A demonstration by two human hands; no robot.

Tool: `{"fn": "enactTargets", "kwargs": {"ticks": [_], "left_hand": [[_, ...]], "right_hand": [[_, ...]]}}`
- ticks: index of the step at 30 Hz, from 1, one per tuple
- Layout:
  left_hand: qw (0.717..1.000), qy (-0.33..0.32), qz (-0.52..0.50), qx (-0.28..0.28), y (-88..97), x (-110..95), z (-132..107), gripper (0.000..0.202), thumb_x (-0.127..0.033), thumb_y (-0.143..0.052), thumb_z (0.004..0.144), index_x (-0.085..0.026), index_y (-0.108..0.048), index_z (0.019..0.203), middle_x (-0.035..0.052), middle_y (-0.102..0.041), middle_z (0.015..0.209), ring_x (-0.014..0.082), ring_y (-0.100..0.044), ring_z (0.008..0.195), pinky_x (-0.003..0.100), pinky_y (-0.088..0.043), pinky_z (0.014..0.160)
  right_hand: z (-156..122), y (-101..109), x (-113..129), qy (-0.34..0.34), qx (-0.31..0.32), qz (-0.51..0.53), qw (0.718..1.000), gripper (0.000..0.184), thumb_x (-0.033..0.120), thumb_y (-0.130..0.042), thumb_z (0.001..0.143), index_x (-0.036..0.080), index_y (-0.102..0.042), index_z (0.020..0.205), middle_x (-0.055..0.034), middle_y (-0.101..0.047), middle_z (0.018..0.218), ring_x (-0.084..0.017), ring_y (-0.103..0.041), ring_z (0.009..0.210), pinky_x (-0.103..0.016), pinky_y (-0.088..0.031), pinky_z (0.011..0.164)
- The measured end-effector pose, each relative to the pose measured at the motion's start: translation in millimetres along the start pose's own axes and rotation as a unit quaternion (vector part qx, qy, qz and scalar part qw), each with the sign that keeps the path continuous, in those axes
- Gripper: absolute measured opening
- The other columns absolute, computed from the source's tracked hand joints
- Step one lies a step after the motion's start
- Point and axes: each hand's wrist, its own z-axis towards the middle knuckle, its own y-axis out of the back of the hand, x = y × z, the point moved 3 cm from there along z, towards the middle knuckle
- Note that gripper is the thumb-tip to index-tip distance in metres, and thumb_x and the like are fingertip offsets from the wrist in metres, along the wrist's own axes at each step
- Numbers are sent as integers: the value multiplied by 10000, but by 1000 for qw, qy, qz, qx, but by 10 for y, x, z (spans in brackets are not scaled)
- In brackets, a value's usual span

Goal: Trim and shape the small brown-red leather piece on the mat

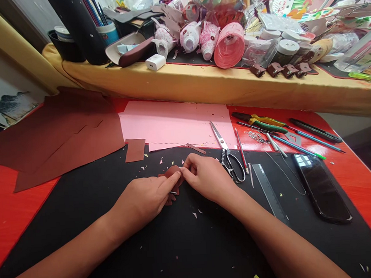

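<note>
scissors [227, 153] right of hands, phone [322, 187] beyond

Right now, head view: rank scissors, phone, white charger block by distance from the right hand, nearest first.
1. Scissors: just right of the right hand, handles almost beside the knuckles, on the black mat.
2. Phone: farther right, lying flat near the mat's right edge, past the ruler.
3. White charger block: farthest, up on the yellow shelf at the back, left of the pink craft pieces.

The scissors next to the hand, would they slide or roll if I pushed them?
The scissors lie flat and open on the black mat, so they would probably slide, not roll. They look like metal, so likely stiff and rather heavy for their size.
</note>
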Motion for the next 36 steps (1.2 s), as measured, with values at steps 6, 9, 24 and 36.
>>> {"fn": "enactTargets", "kwargs": {"ticks": [6,9,24,36], "left_hand": [[996,56,-38,53,11,-9,18,447,-164,-450,963,-230,-550,1394,7,-770,824,148,-711,663,222,-527,615],[992,85,-51,83,18,-20,33,494,-150,-460,938,-244,-527,1419,-3,-784,854,150,-729,681,223,-531,621],[960,137,-219,108,75,28,56,493,-171,-424,956,-317,-521,1417,-57,-804,954,129,-770,783,215,-554,714],[910,210,-332,133,324,238,186,300,-381,-486,984,-248,-695,1154,20,-780,1043,196,-723,960,284,-541,843]], "right_hand": [[-2,2,0,-2,2,0,1000,93,267,-611,912,229,-636,830,39,-670,685,-124,-524,595,-260,-282,551],[-2,2,0,0,0,-2,1000,90,260,-608,909,229,-636,829,41,-671,687,-124,-523,594,-263,-279,551],[-3,-1,0,-4,0,-13,1000,102,291,-610,930,232,-642,854,28,-677,710,-136,-550,618,-277,-277,572],[-29,-7,5,6,-8,-18,1000,96,292,-605,936,228,-645,876,5,-710,782,-147,-576,653,-278,-277,573]]}}
